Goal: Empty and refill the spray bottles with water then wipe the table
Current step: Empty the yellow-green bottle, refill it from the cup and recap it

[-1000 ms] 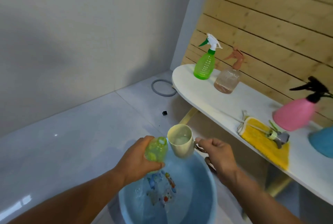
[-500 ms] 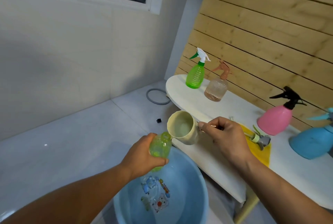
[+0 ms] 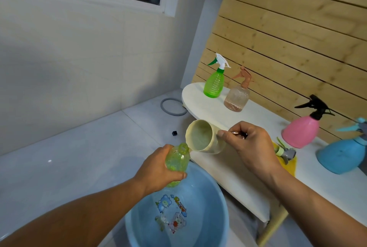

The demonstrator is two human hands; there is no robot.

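Left hand [image 3: 158, 169] around green bottle [image 3: 177, 159], right hand [image 3: 252, 147] gripping tipped cup [image 3: 202, 139], over white table [image 3: 228, 167].

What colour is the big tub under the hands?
Light blue, with cartoon pictures on its bottom. The tub shows in the head view.

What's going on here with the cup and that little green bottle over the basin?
A person is refilling a spray bottle. The left hand grips an open yellow-green bottle above the blue basin, while the right hand tips a cream cup toward its neck. Its spray head lies on the yellow cloth on the white table, where four other spray bottles stand.
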